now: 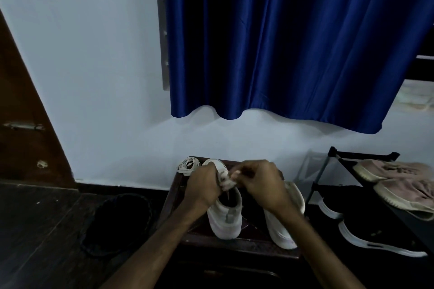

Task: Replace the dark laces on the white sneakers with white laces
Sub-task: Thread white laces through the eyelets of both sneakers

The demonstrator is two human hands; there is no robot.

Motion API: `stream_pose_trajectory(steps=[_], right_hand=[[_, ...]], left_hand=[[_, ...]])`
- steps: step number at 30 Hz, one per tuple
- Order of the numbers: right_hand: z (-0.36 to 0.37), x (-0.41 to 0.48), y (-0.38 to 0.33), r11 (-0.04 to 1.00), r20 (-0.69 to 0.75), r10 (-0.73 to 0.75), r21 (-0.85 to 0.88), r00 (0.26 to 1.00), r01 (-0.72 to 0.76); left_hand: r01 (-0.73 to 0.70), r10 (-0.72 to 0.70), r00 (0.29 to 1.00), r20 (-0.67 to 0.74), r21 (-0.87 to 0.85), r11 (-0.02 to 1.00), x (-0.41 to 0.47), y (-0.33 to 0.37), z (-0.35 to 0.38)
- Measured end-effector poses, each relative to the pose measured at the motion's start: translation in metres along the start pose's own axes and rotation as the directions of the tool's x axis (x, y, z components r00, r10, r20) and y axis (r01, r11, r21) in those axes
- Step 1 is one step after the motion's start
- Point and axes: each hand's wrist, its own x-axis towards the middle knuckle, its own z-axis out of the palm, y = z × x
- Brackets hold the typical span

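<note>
Two white sneakers stand heel-toward-me on a small dark wooden table (234,243). My left hand (203,186) grips the front upper of the left sneaker (226,218). My right hand (260,183) pinches something at that shoe's lacing area; the lace itself is blurred and mostly hidden by my fingers. A short dark lace end shows over the shoe's opening. My right wrist covers part of the right sneaker (281,227). A bundle of white laces (187,165) lies at the table's back left corner.
A black shoe rack (328,171) stands to the right, holding pink sneakers (399,183) on top and black white-soled shoes (375,234) below. A dark bundle (117,223) lies on the floor to the left. Behind are a pale wall and a blue curtain (281,42).
</note>
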Motion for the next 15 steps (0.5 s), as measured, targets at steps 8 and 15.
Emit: stream_pose_trajectory(steps=[8,15], right_hand=[[0.035,-0.001,-0.018,0.552,0.61,0.107,-0.693,0.785,0.463],[0.031,-0.006,-0.026,0.515,0.559,0.075,-0.731,0.826,0.448]], left_hand=[[0.007,-0.001,0.998,0.057,-0.107,0.994,0.004,-0.009,-0.011],[-0.004,0.014,0.998,0.064,-0.145,0.989,-0.005,-0.017,-0.007]])
